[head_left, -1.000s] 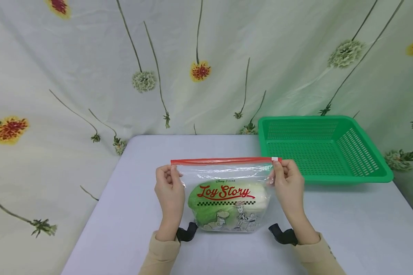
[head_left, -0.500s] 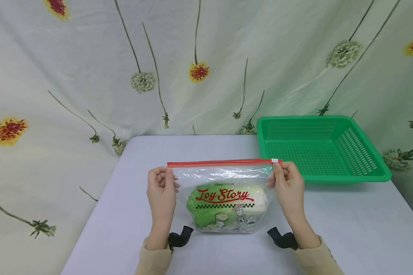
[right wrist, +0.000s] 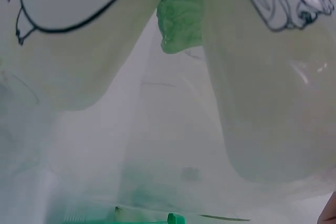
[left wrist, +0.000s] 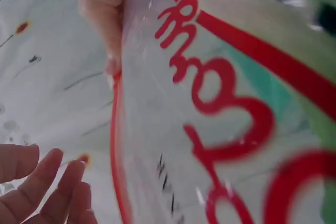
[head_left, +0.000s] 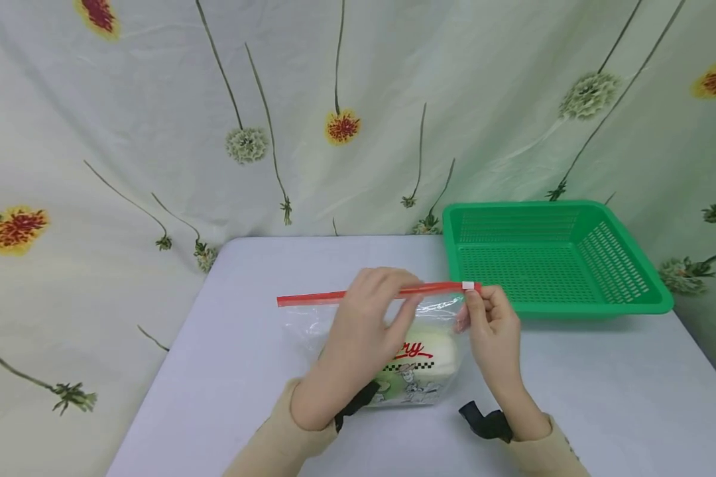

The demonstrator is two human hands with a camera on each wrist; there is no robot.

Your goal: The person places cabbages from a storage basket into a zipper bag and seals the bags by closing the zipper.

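Observation:
A clear zip bag (head_left: 420, 364) with a red top strip and a white slider (head_left: 468, 285) stands upright on the table, with red lettering and cartoon drawings on its front. Pale and green contents (right wrist: 181, 17) show through the plastic; they look like leafy vegetables. My right hand (head_left: 494, 328) pinches the bag's top right corner, just below the slider. My left hand (head_left: 366, 324) reaches across the bag's front near the strip, covering much of the lettering in the head view. In the left wrist view, the left fingers (left wrist: 47, 192) are spread and apart from the red strip (left wrist: 116, 145).
A green perforated basket (head_left: 557, 308) stands at the table's back right, behind my right hand. A white cloth covers the table (head_left: 238, 358). Behind it hangs a flowered curtain (head_left: 310, 79). Each wrist carries a black camera mount (head_left: 485, 421).
My left hand has let go of the bag's top left corner and moved right across its front. That corner now sags lower. My right hand still holds the right corner, shifted slightly down and left.

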